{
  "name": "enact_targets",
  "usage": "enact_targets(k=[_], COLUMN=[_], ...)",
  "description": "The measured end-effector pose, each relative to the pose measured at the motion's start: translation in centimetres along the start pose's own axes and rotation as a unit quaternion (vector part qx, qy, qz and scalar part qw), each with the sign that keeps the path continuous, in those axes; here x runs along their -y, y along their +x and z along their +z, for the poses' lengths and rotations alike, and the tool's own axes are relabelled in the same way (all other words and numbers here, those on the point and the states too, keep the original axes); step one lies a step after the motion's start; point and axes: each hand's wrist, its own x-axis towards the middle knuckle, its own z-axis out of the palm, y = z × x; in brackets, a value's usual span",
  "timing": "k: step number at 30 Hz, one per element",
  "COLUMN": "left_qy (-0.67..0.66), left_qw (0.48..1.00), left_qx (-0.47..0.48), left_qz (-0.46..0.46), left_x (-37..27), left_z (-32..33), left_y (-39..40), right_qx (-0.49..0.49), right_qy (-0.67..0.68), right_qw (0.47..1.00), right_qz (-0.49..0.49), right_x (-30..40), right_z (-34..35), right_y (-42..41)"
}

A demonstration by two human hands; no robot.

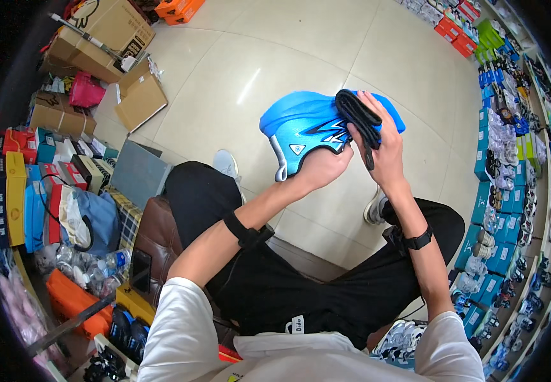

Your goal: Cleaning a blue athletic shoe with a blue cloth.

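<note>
A bright blue shoe [299, 122] is held up above the floor between my two hands, its heel with a grey pull loop toward the lower left. My left hand [325, 164] grips it at the collar, the fingertips hidden in or behind the opening. Across its front part lies a thick, folded black fuzzy strap [359, 117], with a narrow end hanging down. My right hand [385, 141] holds this strap between thumb and fingers, its palm over the toe side. Whether the strap is joined to the shoe is hard to tell.
Pale floor tiles [299, 57] extend beyond my feet. On the left are an open cardboard box [141, 95], a grey box [139, 164], stacked shoe boxes and a phone [140, 270] by a brown leather seat [158, 229]. Shelves of shoes over teal boxes [499, 258] line the right.
</note>
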Motion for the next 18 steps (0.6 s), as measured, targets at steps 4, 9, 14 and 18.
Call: enact_targets(k=[4,9,14,18], left_qy=[0.042,0.236,0.105,0.404], left_qw=[0.995,0.959,0.989,0.885], left_qx=[0.068,0.152,0.105,0.139], left_qz=[-0.061,0.044,-0.003,0.188], left_x=[-0.4,0.8,-0.1,1.3], left_z=[-0.6,-0.6,-0.1,0.9], left_y=[-0.2,-0.3,0.2,-0.6], right_qx=[0.036,0.038,-0.011,0.003], right_qy=[0.032,0.031,-0.001,0.035], right_qw=[0.998,0.998,1.000,0.999], right_qz=[-0.039,-0.038,-0.003,-0.014], right_x=[1.8,2.4,0.0,1.9], right_z=[-0.2,-0.4,-0.4,-0.1], right_y=[-0.5,-0.4,-0.1,-0.5])
